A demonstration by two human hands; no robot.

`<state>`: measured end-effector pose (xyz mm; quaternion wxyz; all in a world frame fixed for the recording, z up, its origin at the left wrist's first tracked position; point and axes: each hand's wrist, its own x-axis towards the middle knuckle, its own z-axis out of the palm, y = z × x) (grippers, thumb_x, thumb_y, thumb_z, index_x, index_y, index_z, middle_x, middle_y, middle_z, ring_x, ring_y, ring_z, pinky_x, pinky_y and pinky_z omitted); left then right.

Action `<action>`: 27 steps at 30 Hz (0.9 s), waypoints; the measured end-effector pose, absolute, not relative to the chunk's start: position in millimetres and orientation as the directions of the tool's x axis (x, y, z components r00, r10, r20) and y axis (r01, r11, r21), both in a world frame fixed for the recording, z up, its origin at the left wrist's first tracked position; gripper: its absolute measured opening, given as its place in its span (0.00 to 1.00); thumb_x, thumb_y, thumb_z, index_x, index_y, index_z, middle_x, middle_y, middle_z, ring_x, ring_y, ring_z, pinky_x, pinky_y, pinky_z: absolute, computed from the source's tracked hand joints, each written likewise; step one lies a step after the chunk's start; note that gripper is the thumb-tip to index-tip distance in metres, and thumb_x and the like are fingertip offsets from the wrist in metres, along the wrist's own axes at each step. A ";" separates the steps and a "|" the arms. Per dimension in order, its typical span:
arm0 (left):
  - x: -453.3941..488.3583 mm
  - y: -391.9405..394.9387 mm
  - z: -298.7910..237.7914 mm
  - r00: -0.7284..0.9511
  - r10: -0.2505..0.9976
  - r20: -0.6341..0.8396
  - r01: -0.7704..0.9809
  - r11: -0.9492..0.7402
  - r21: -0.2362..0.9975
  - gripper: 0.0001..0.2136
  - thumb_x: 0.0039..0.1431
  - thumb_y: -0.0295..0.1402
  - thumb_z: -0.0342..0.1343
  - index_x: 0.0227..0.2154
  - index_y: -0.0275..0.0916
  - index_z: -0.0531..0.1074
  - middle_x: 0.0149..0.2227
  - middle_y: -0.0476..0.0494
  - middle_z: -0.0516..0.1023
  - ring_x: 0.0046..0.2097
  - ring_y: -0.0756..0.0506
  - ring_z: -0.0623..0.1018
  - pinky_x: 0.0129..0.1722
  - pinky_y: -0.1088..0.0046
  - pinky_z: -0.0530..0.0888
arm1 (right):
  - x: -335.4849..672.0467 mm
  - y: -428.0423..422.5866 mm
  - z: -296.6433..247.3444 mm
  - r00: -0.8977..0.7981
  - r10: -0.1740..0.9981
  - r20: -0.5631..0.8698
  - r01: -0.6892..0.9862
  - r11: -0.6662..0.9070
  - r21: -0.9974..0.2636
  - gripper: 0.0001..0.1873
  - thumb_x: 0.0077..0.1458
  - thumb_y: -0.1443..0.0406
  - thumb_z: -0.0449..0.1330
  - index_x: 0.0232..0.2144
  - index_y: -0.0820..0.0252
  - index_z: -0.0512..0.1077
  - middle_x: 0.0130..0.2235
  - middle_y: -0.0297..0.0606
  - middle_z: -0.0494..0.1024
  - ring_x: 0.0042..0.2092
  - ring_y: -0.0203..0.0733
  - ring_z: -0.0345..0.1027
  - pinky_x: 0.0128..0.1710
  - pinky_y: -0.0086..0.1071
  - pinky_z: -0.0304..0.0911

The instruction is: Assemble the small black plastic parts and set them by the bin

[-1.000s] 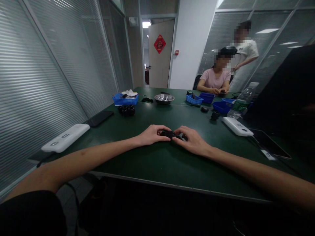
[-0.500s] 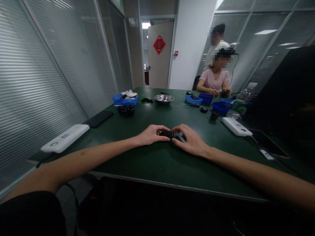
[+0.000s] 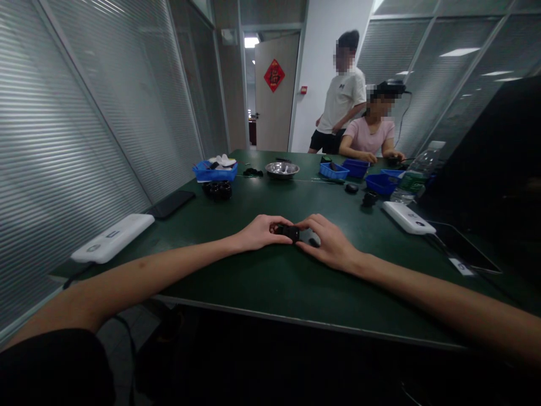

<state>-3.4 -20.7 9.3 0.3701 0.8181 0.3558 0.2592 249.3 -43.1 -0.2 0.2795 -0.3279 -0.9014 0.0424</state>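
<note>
A small black cylindrical part (image 3: 289, 232) lies on its side between my hands, low over the green table (image 3: 253, 276). My left hand (image 3: 262, 232) is closed around its left end, thumb in front and fingers behind. From the other side, my right hand (image 3: 327, 239) pinches the part's right end between thumb and fingertips. Its exact kind is too dark and small to make out. Under my right palm there is a patch of shadow and pale reflection on the tabletop.
Black round parts (image 3: 217, 190) sit before a blue basket (image 3: 215, 171) at left. A metal bowl (image 3: 282, 170) stands at the back. Blue bins (image 3: 382, 184), a bottle (image 3: 412, 177) and a white power bank (image 3: 408, 217) are at right. A seated person (image 3: 369, 135) works across the table.
Both hands stay in place around the black part, with my right fingers shifting slightly. Behind, a standing person has moved left, and the seated person's hand has shifted right.
</note>
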 end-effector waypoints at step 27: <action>-3.1 -20.3 7.1 0.622 0.761 0.183 0.384 -0.500 0.776 0.25 0.55 0.43 0.69 0.52 0.35 0.77 0.37 0.45 0.79 0.35 0.47 0.72 0.35 0.71 0.67 | 248.3 -37.0 3.5 -0.611 0.712 0.346 0.612 0.702 -0.364 0.14 0.65 0.53 0.61 0.44 0.56 0.76 0.44 0.42 0.78 0.45 0.50 0.72 0.45 0.46 0.69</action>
